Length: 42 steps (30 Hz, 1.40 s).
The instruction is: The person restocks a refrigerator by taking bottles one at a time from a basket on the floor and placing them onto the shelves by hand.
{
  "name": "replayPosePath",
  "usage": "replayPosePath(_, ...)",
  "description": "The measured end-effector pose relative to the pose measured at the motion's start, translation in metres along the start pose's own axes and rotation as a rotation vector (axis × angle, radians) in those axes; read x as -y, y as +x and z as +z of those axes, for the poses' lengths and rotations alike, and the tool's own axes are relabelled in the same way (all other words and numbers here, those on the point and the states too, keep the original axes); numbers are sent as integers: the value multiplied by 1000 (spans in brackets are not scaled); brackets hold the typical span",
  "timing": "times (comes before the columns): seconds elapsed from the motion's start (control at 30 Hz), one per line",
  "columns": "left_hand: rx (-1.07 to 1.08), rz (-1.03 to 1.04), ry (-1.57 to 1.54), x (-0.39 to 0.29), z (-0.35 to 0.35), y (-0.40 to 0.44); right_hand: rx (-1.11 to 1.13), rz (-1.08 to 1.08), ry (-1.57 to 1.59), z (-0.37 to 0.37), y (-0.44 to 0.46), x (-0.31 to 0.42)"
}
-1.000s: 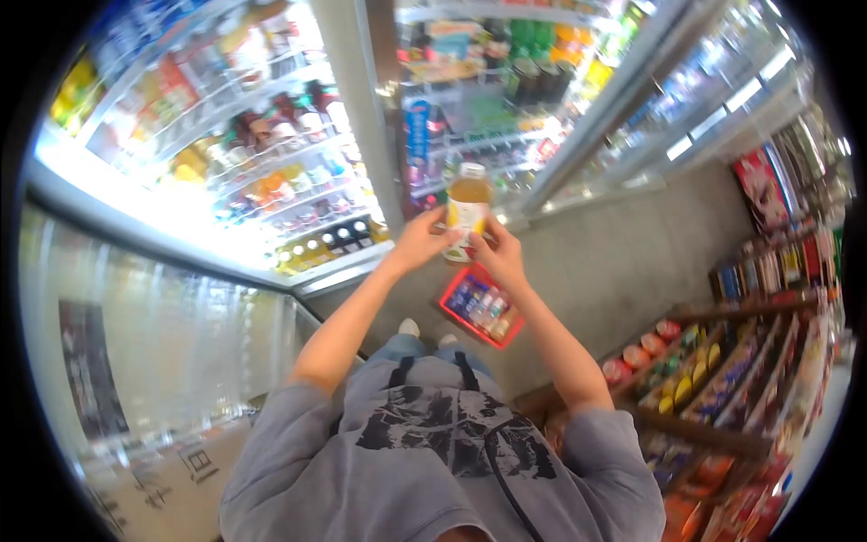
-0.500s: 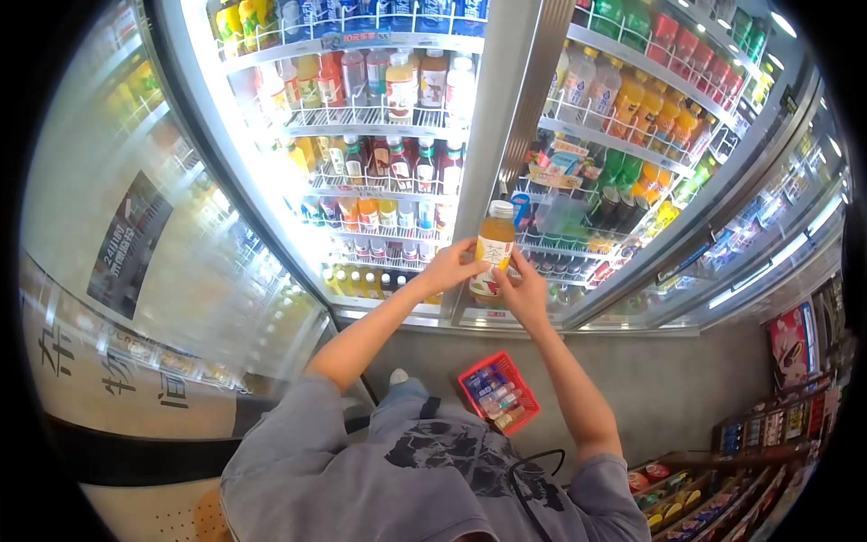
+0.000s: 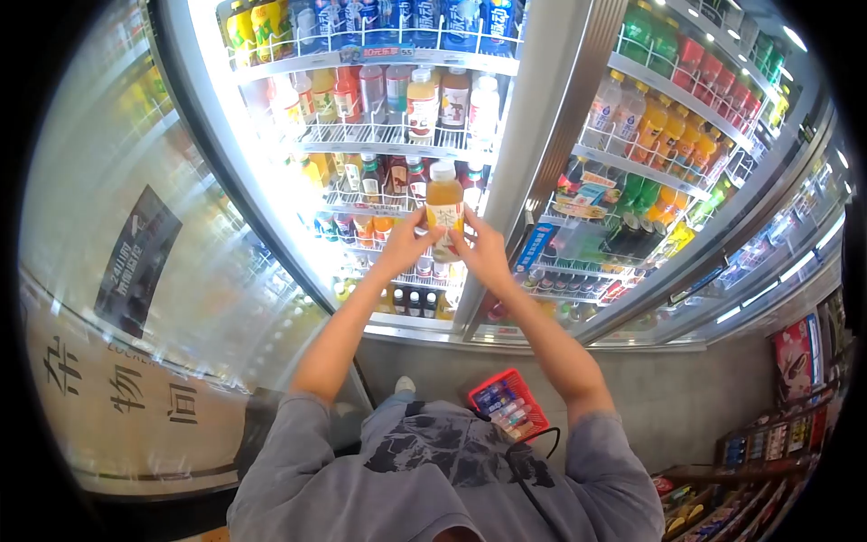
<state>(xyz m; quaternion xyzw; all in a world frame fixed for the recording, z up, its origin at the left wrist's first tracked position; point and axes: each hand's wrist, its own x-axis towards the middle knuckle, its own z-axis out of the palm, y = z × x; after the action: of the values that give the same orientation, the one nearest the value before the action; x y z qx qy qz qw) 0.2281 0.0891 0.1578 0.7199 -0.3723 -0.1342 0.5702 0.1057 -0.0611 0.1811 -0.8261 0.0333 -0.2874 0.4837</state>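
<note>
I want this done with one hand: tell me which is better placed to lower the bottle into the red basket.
Right, I'd judge. Both hands hold the bottle, but the basket lies on the right side, below the right hand; the left hand would probably reach across.

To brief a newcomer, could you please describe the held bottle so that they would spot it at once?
Start at the brightest fridge, just left of the picture's centre. In front of it, the left hand and right hand hold a white-capped amber bottle with a pale label. The shelved bottles behind stand in rows; only this one is held.
</note>
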Motion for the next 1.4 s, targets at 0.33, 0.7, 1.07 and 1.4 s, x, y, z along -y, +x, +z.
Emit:
replayPosePath(0.33,-142,171,26,-41,-68,51,3,-57,-11,28,94,40)
replayPosePath(0.7,-272,237,186,-36,-94,118,-79,-238,-172,34,172,17)
replayPosePath(1.07,-294,421,330,-45,-108,180,-192,-360,-141,33,226,3)
replayPosePath(1.4,-249,436,407,-39,-129,209,-210,-396,-68,51,258,-20)
